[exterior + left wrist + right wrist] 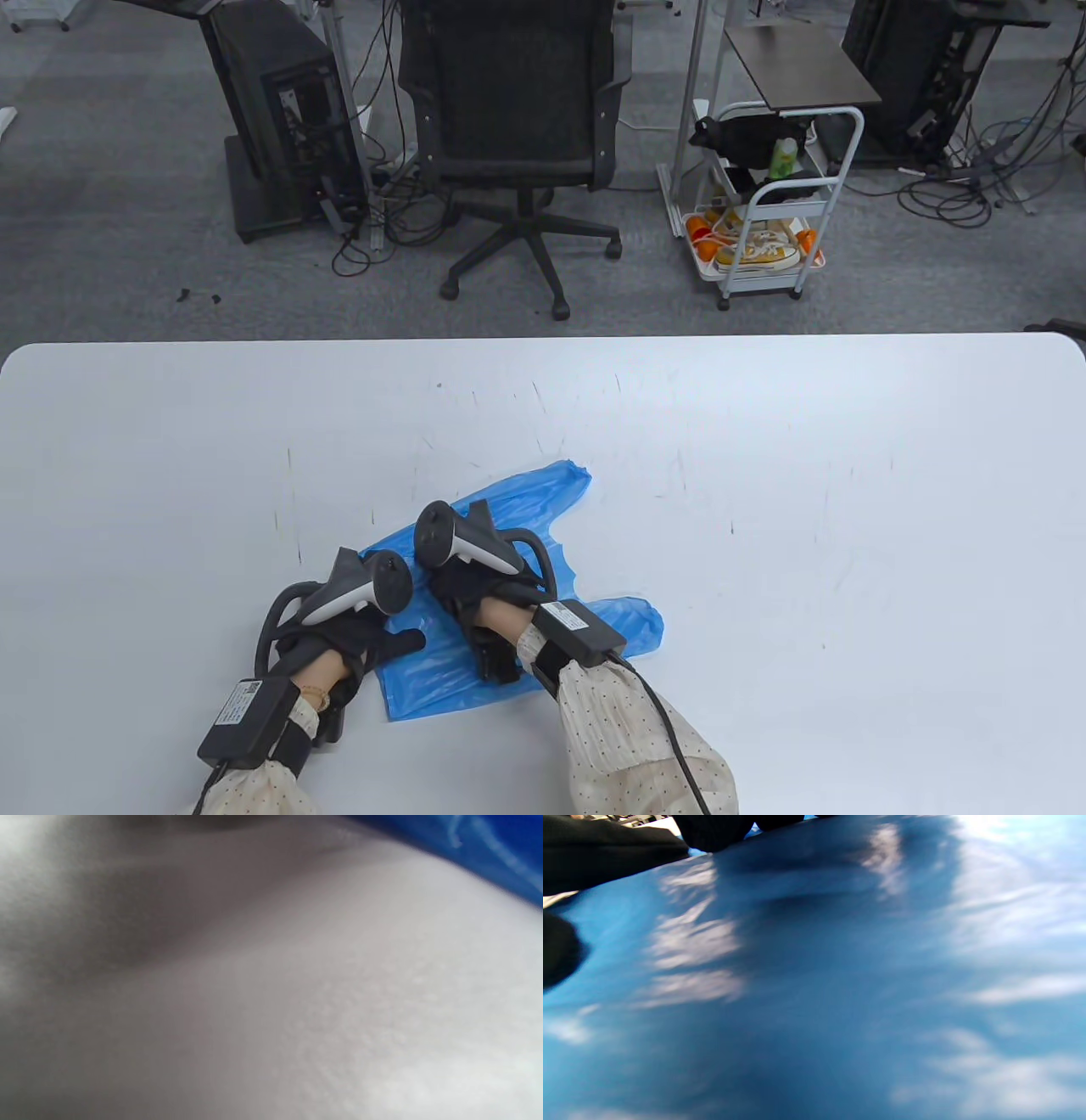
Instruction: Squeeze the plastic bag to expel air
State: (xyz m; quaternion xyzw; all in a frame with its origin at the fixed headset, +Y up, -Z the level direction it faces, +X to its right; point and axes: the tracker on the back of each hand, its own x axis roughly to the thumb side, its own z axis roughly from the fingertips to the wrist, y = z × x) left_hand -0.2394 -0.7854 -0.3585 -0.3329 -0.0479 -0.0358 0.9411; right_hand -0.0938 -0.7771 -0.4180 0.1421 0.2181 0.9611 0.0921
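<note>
White tabletop [764, 509] carries my blue plastic bag [441, 671], lying flat near its front edge. I press my right hand [484, 594] palm-down on it, squeezing air out; my left hand [339, 637] pins its edge, thumb extended.

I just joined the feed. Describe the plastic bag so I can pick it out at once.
On the white table, look at the near edge, centre-left, where both gloved hands press down. The blue plastic bag lies flat under the right hand, the left hand on its left edge. It is the table's only coloured thing.
</note>
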